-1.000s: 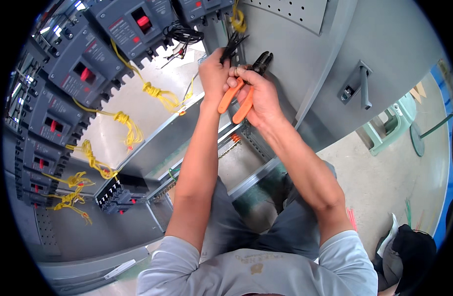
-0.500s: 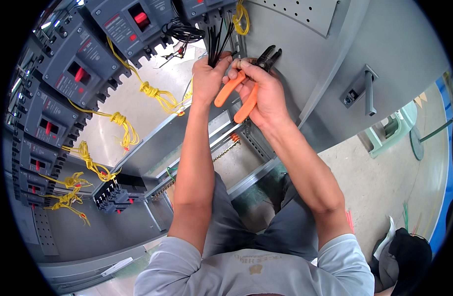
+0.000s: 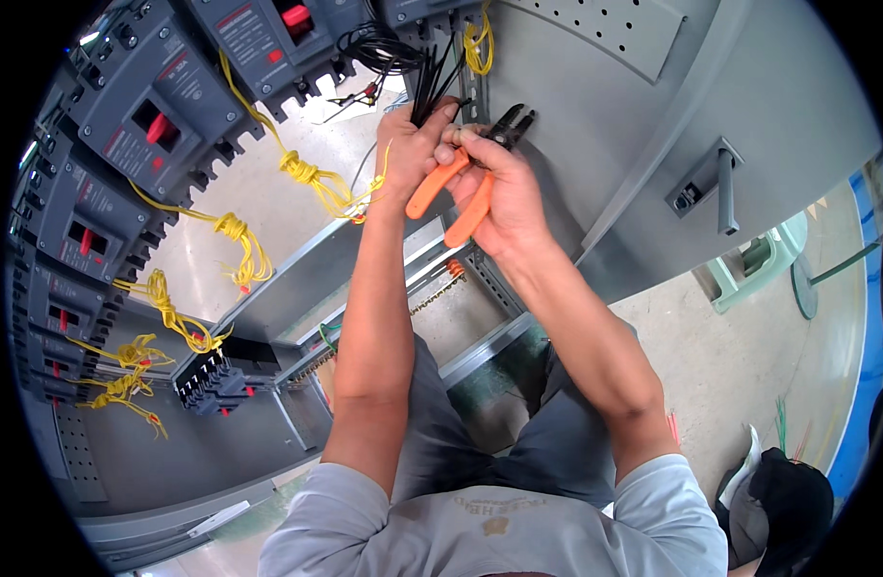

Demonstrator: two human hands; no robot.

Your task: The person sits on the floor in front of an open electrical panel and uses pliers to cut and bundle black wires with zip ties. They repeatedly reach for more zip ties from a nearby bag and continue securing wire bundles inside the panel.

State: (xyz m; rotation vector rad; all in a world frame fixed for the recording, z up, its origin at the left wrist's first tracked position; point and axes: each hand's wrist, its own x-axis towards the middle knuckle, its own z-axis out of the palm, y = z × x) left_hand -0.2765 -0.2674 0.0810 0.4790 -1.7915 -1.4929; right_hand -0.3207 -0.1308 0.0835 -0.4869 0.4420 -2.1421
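Observation:
Near the top middle, my left hand (image 3: 413, 151) is closed around a bundle of thin black wires (image 3: 430, 88), whose ends fan upward out of the fist. Right beside it, my right hand (image 3: 507, 192) grips wire strippers (image 3: 469, 208) with orange handles, which stand apart. Their black jaws point up and to the right, towards the cabinet panel. The thumb and fingertips of the right hand come close to the left fingers; whether a wire runs between them is too small to make out. A coil of black wire (image 3: 379, 50) hangs just above my left hand.
Grey circuit breakers (image 3: 163, 106) with red switches curve along the left, with knotted yellow wires (image 3: 307, 173) hanging from them. On the right stands a grey cabinet door (image 3: 643, 192) with a handle (image 3: 726, 192). Beyond it is a pale green stool (image 3: 754, 264). A metal frame edge (image 3: 485, 348) crosses below my hands.
The wire strippers have shifted slightly left and down, and their handles sit closer to my left wrist. Both hands keep their hold. The whole view has shifted a little.

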